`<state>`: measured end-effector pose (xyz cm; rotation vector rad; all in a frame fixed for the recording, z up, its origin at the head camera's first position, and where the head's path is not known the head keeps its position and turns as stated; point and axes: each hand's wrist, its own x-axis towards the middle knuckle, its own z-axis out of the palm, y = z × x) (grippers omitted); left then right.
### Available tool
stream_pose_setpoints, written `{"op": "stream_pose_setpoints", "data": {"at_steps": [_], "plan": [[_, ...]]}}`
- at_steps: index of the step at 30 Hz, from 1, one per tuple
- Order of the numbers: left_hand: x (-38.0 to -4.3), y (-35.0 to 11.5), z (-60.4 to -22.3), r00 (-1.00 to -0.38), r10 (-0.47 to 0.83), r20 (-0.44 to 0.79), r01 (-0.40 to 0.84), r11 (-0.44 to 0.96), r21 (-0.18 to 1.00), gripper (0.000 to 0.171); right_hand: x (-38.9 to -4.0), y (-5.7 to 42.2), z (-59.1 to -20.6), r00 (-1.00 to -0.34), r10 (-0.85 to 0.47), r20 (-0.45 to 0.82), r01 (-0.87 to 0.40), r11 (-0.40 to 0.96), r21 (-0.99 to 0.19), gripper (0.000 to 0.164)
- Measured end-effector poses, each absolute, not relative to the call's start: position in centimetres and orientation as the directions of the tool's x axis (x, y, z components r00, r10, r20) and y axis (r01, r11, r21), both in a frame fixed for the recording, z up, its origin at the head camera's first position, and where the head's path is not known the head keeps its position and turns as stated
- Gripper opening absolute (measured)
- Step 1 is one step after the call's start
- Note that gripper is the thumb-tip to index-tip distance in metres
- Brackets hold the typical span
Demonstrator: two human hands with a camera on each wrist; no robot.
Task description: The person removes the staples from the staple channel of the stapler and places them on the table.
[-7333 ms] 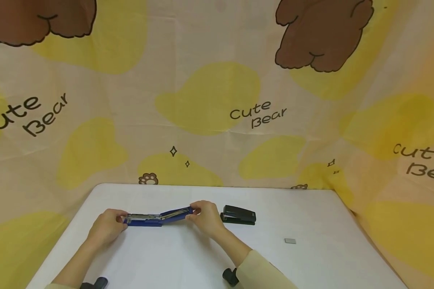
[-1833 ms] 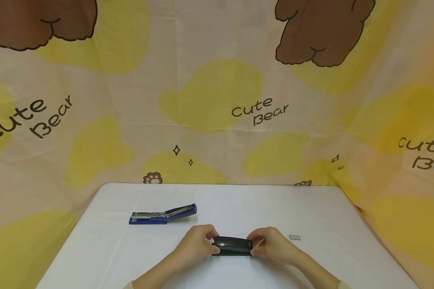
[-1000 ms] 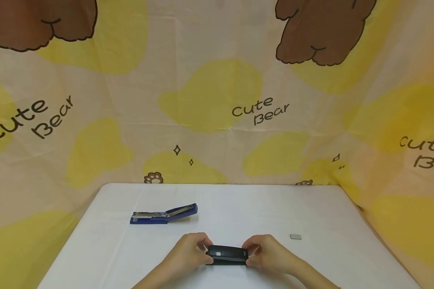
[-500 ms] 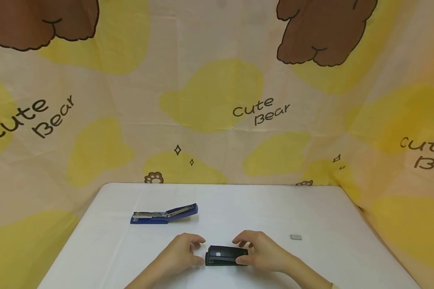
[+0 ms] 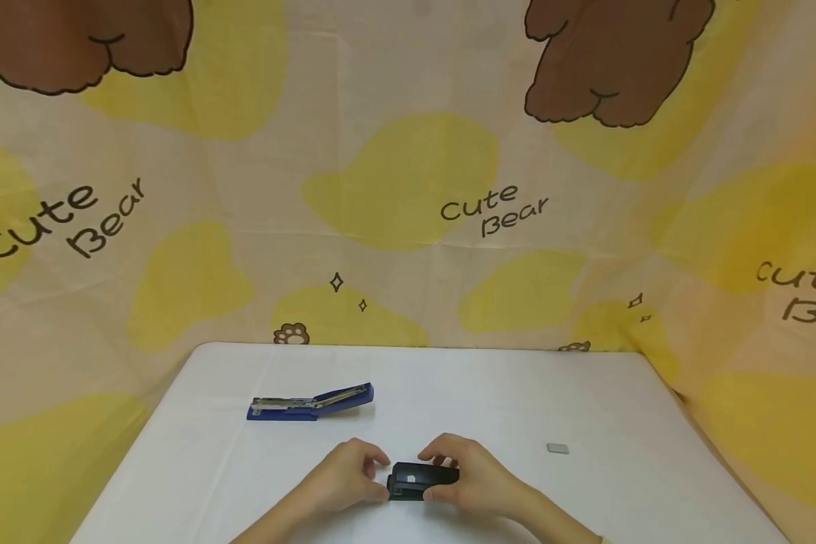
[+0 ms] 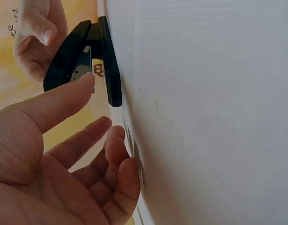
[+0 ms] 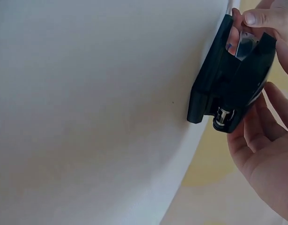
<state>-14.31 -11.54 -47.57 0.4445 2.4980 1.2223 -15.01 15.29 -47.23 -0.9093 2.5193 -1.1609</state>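
Observation:
A black stapler (image 5: 418, 480) sits on the white table between the hands, its mouth end toward the left. My left hand (image 5: 345, 476) is just off that end, thumb and fingers loosely curved and spread, holding nothing. In the left wrist view its thumb tip (image 6: 87, 82) overlaps the stapler's mouth; contact cannot be made out. My right hand (image 5: 472, 476) stands around the stapler's right part, thumb in front and fingers behind. The left wrist view shows a gap between the right thumb (image 6: 44, 35) and the stapler. A metal part (image 7: 223, 115) shows at the hinge end.
A blue stapler (image 5: 285, 412), its top folded far back, lies at the back left of the table (image 5: 503, 393). To the right is a small grey block (image 5: 557, 448) that looks like a strip of staples. A patterned curtain (image 5: 394, 181) hangs behind the table.
Earlier both hands held the blue stapler, then gripped the black one by its ends and brought it nearer. Since then my left hand has let go; the right has slid left along it.

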Motion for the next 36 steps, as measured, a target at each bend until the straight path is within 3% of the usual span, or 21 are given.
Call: {"op": "stream_pose_setpoints", "data": {"at_steps": [10, 24, 36], "plan": [[-14.1, -11.1, -47.6, -0.892, 0.408, -0.192, 0.076, 0.556, 0.827, 0.025, -14.9, 14.7, -47.7, -0.793, -0.605, 0.072, -0.442, 0.489, -0.752, 0.041], [-14.3, -9.8, -47.3, -0.919, 0.348, -0.188, 0.094, 0.654, 0.751, 0.026, -14.9, 14.3, -47.5, -0.801, -0.597, 0.040, -0.416, 0.508, -0.754, 0.036], [-14.8, -9.7, -47.3, -0.916, 0.331, -0.225, 0.052, 0.655, 0.754, 0.026, -15.0, 14.2, -47.2, -0.794, -0.608, 0.024, -0.410, 0.505, -0.759, 0.033]]}}
